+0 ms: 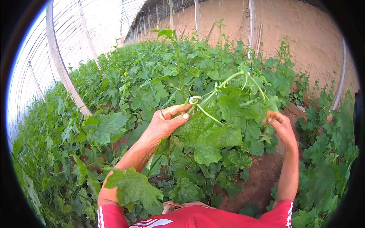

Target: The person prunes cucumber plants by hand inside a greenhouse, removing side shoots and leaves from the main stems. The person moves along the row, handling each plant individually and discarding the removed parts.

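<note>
My left hand (172, 116) pinches the stem of a leafy climbing vine (209, 98) between thumb and forefinger, beside a curled pale tendril (195, 100). A thin green string (144, 68) runs down from above to that hand. To the right, my right hand (275, 121) grips the end part of the same vine, which arches up between the hands and bends down to it. Broad, lobed green leaves (208, 136) hang from the vine between both hands. Another large leaf (134, 186) lies in front of my left forearm.
Dense vines (114, 82) spread ahead and to both sides. A concrete post (61, 62) leans at the left, near the translucent greenhouse cover (31, 77). Upright stems (177, 59) stand just ahead. An earthen wall (293, 31) rises behind at the right; bare soil (261, 173) shows below my right hand.
</note>
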Demonstrator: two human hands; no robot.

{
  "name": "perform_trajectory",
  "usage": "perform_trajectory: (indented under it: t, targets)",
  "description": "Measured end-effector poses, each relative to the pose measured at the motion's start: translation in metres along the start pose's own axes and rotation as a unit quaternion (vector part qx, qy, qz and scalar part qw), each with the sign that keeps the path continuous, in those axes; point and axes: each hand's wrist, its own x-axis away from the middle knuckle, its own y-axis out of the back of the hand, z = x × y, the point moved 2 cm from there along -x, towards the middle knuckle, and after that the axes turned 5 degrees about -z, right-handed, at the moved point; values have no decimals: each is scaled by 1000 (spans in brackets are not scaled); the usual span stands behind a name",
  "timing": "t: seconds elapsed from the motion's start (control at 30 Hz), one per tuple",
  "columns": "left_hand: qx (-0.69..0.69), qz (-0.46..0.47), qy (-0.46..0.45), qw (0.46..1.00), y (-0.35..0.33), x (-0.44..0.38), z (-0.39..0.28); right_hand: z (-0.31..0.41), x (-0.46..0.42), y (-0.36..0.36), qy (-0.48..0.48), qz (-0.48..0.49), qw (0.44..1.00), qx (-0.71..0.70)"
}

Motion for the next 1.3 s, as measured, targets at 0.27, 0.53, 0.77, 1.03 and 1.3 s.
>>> perform_trajectory:
  t: [0.27,0.53,0.77,1.03,1.3]
  targets:
    - [-18,-84,-113,990,-8,12,-1,111,95,-113,423,44,904,-48]
    - [-27,-153,-195,968,4,18,8,135,68,-148,302,-57,942,138]
    - [-56,-117,-243,961,10,30,5,131,56,-166,60,88,970,-218]
    - [-8,-38,-223,974,26,34,3,137,38,-182,-123,351,884,-283]
    - [-40,-5,-239,970,35,39,-1,140,35,-187,-155,366,877,-269]
